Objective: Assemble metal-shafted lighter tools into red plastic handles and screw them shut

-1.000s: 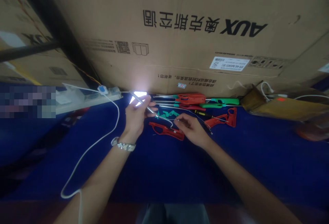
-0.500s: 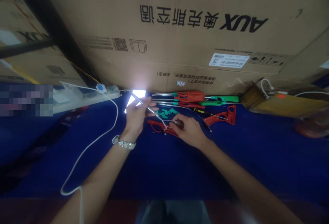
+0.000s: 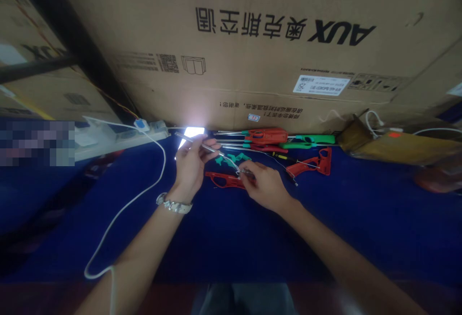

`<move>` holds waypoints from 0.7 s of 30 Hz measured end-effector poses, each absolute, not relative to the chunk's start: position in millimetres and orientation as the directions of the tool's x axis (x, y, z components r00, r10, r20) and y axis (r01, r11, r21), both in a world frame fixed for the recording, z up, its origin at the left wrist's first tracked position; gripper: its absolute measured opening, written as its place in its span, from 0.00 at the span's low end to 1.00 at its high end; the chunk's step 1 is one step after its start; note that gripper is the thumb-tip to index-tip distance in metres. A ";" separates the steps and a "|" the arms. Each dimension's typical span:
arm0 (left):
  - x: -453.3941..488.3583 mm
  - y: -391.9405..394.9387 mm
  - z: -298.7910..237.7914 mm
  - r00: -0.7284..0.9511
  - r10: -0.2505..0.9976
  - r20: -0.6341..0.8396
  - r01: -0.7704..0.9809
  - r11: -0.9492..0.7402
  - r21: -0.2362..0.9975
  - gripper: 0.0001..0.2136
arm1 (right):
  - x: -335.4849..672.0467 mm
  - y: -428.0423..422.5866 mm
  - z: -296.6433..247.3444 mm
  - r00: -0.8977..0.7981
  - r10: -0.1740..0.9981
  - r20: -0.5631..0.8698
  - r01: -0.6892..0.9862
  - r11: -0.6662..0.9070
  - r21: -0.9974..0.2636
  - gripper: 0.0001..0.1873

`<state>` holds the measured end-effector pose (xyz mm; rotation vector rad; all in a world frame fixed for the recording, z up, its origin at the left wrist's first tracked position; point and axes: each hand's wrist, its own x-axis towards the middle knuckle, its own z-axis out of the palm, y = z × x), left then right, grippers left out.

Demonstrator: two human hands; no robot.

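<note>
My left hand [image 3: 192, 162], with a metal watch [image 3: 173, 204] on its wrist, grips a thin metal tube [image 3: 202, 145] that slants up to the left. A fine wire [image 3: 232, 162] runs from the tube's right end down to my right hand [image 3: 260, 183], whose fingers pinch a small dark part at the wire's end. Both hands hover over a blue cloth [image 3: 231, 238], just above a red plastic handle shell [image 3: 225, 179] and some green plastic pieces [image 3: 234, 158].
Red and green long-nosed lighters [image 3: 274, 137] lie in a row against a big cardboard box [image 3: 252, 45]. Another red shell [image 3: 314, 163] lies to the right. A bright lit screen [image 3: 191, 133], a white power strip [image 3: 119, 134] and a white cable [image 3: 122, 209] are at left. Brown packets [image 3: 397, 149] sit at right.
My right hand has moved left and up, closer to my left hand, shortening the wire's span. The left hand tilted the tube flatter. The view shifted slightly.
</note>
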<state>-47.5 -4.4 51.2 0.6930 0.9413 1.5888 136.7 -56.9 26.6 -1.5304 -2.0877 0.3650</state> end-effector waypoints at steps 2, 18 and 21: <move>-46.4 -5.4 53.7 -0.236 0.970 -0.051 -0.521 -0.082 0.850 0.06 | 136.8 -56.9 26.8 -0.261 0.934 0.242 0.721 0.356 -0.595 0.11; -48.5 -7.9 63.9 -0.235 0.967 -0.094 -0.556 -0.054 0.829 0.05 | 130.3 -58.9 29.7 -0.245 0.907 0.342 0.532 0.421 -0.735 0.18; -48.3 -7.9 63.7 -0.229 0.969 -0.091 -0.551 -0.052 0.833 0.04 | 130.8 -57.2 31.1 -0.171 0.954 0.245 0.432 0.296 -0.852 0.23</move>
